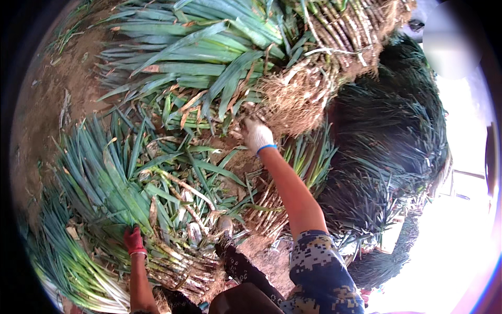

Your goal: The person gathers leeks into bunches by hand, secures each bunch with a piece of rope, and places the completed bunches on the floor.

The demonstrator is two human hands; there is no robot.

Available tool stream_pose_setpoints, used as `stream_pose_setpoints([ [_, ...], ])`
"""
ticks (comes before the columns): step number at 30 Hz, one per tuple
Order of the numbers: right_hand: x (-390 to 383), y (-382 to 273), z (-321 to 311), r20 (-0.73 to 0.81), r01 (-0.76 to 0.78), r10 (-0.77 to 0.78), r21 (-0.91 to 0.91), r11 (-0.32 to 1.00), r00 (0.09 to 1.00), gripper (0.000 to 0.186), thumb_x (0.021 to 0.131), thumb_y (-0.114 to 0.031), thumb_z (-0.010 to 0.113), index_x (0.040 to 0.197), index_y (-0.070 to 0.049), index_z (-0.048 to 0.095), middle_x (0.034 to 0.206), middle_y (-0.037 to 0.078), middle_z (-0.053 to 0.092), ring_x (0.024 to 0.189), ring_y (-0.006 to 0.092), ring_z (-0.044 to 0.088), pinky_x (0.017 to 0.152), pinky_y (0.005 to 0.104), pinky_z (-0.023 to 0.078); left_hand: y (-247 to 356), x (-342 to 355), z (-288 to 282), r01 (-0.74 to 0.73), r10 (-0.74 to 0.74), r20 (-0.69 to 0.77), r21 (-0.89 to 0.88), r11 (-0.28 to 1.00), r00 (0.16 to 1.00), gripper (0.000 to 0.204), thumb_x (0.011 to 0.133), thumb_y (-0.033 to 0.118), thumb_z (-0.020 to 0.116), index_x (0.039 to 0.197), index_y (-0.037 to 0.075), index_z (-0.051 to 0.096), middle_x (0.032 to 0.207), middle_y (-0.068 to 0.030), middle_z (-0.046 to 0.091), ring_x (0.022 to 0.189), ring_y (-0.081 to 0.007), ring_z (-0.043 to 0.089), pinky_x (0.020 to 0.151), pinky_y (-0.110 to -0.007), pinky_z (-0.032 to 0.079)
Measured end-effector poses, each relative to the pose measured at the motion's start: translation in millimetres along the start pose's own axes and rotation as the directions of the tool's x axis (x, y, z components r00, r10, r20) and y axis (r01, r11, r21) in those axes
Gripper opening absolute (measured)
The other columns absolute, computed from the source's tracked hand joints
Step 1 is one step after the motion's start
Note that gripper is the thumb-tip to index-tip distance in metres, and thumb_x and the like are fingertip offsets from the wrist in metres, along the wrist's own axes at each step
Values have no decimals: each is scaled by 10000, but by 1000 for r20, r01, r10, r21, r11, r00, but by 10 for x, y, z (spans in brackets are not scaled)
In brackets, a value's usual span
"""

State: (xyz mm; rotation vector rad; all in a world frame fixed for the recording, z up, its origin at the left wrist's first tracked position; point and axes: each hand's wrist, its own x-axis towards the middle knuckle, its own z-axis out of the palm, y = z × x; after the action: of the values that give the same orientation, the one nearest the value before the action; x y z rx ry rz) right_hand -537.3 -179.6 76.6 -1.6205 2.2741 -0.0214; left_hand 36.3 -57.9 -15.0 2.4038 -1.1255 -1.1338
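My left hand (135,240), in a red glove, is closed on the leeks (112,193) at the lower left, where their leaves meet the stems. Some of its fingers are hidden among the leaves. These leeks lie with their green tops pointing away and their rooty ends (191,269) near my legs. My right arm is stretched forward, its hand (256,135) in a white glove with a blue cuff. Its fingers curl at the ground beside the tangled roots (298,102) of the big leek pile (209,52); what they hold is hidden.
Loose leaves and stalks (191,193) litter the soil between the piles. A smaller leek bundle (269,206) lies under my right forearm. Paler-stemmed leeks (78,261) fill the lower left edge. A tall dark-green heap (389,141) stands on the right, beside bright glare. My shoe (225,225) is among the stalks.
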Motion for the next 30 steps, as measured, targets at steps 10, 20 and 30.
stream_pose_setpoints([
  [10, -390, 238, 718, 291, 122, -30, -302, 945, 956, 276, 817, -155, 583, 1078, -65, 593, 1212, 199, 548, 1063, 334, 593, 834, 433, 522, -312, 89, 7, -34, 35, -84, 17, 999, 996, 447, 817, 256, 650, 1096, -87, 591, 1000, -225, 664, 849, -289, 638, 768, -380, 488],
  [20, 432, 269, 952, 44, 97, -89, -269, 958, 995, 449, 827, -100, 524, 1275, -96, 486, 995, 174, 641, 886, 338, 648, 697, 432, 540, -797, 261, -142, 110, -105, 69, -69, 992, 992, 298, 838, 179, 618, 1024, -54, 604, 895, -169, 655, 783, -231, 581, 749, -382, 475],
  [30, 712, 230, 704, 349, 242, -113, -352, 904, 930, 303, 859, -250, 583, 1087, -57, 633, 1058, 192, 643, 922, 357, 659, 723, 482, 540, -135, -87, -190, -58, 57, -39, -37, 998, 998, 156, 825, 158, 628, 862, 16, 572, 668, 11, 519, 523, -66, 449, 447, -272, 373],
])
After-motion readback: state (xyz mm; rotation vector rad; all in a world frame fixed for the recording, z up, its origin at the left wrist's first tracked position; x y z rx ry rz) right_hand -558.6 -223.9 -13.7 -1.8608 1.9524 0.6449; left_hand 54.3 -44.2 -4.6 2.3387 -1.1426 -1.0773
